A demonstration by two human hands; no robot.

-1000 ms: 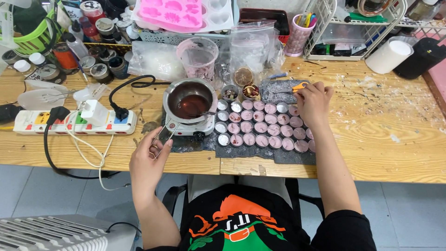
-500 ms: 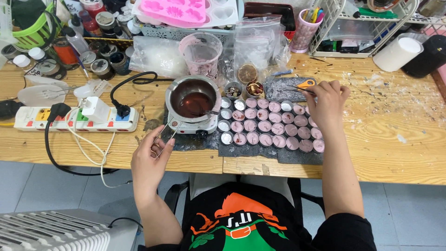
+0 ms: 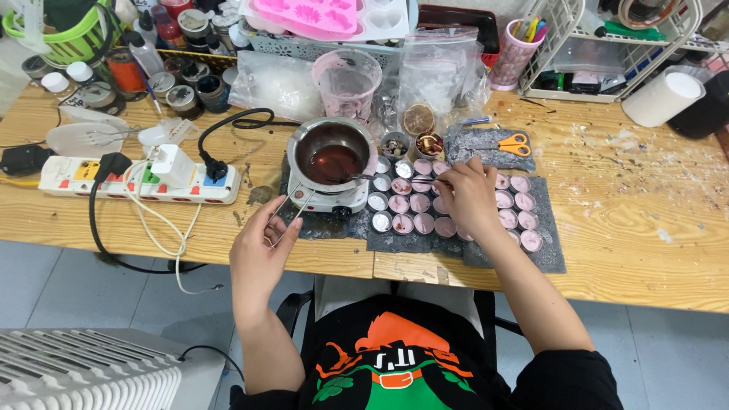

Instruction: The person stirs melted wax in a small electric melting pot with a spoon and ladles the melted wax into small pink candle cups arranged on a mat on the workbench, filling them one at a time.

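A small metal melting pot [image 3: 332, 152] holds dark red liquid and stands on a white hot plate [image 3: 328, 202] at the middle of the wooden table [image 3: 623, 228]. My left hand [image 3: 262, 244] grips the pot's wire handle [image 3: 292, 209] at the table's front edge. To the right, several small round cups [image 3: 400, 205] with pink filling sit in rows on a dark grey mat [image 3: 550, 254]. My right hand [image 3: 467, 199] hovers over these cups, fingers pinched on a thin stick [image 3: 364, 178] that reaches to the pot's rim.
A white power strip [image 3: 137, 181] with plugs and cables lies at the left. Orange scissors [image 3: 516, 143], a pink measuring cup [image 3: 347, 80], plastic bags, jars, a pink mould [image 3: 319, 15], a pen cup [image 3: 510, 53], a wire rack and a white paper roll [image 3: 662, 97] crowd the back.
My right hand has moved left from beside the orange scissors to the cups next to the pot. My left hand stays on the pot handle.
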